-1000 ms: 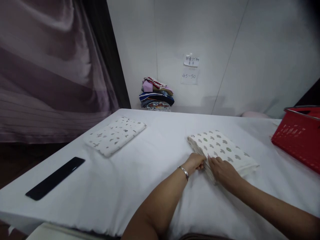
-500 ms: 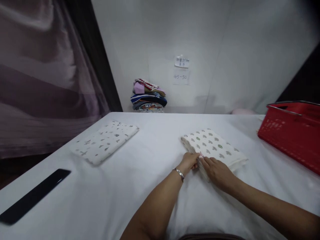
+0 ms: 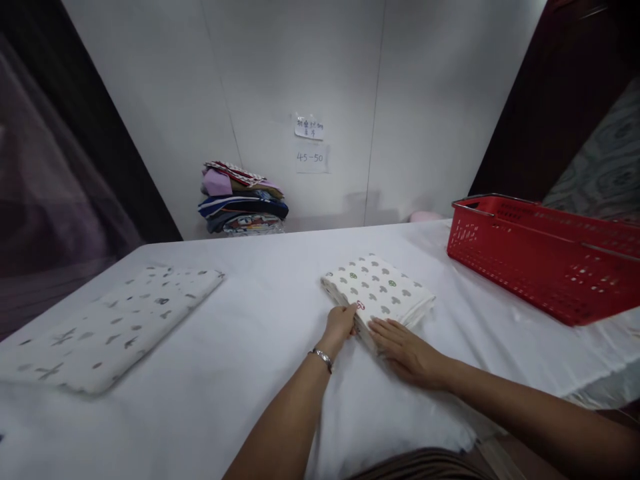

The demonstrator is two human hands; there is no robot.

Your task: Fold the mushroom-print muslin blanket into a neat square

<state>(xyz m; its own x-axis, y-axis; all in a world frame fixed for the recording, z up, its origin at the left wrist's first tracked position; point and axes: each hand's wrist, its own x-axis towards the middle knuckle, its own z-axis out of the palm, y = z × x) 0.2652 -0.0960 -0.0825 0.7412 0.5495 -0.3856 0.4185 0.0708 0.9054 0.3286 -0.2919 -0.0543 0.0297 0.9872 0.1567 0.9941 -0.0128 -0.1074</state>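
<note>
A folded white cloth (image 3: 376,288) with grey, green and red mushroom-like prints lies on the white-covered table. My left hand (image 3: 342,321), with a bracelet at the wrist, pinches the cloth's left edge; its thumb is on top and the other fingers are mostly hidden. Fingers stretched out, my right hand (image 3: 407,353) rests on the near corner of the same cloth. Farther left lies another folded white cloth (image 3: 120,320) with scattered grey and brown prints, apart from both hands.
A red plastic basket (image 3: 530,253) with metal handles stands on the table (image 3: 240,400) at the right. Behind the far edge rises a stack of folded fabrics (image 3: 243,200). Paper signs (image 3: 311,159) hang on the pale wall.
The view has turned to the right, so the basket shows more fully. My right fingers have spread flatter and slid slightly away from my left hand, uncovering the red print.
</note>
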